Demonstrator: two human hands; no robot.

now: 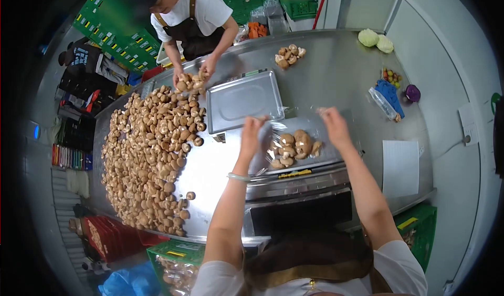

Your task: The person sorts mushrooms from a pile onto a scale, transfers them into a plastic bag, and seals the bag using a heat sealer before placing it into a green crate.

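Several brown shiitake mushrooms (302, 144) lie in front of me under or inside clear plastic film (328, 151), which shines in places. My left hand (253, 130) is at the film's left far corner, its fingers pinched together on the film's edge. At the right far corner, my right hand (333, 121) also pinches the film. The thin film is hard to trace between the two hands. Beneath the mushrooms is a metal wrapping stand (310, 183) with a yellow and black label. A scale with a steel tray (244, 101) sits just beyond my left hand.
A large mushroom pile (149, 159) covers the table's left side. Across the table, a co-worker (194, 28) holds mushrooms in both hands. A small mushroom cluster (289, 56) lies farther back. Cabbages (376, 40), a blue cloth (389, 97) and white sheets (400, 168) are at right.
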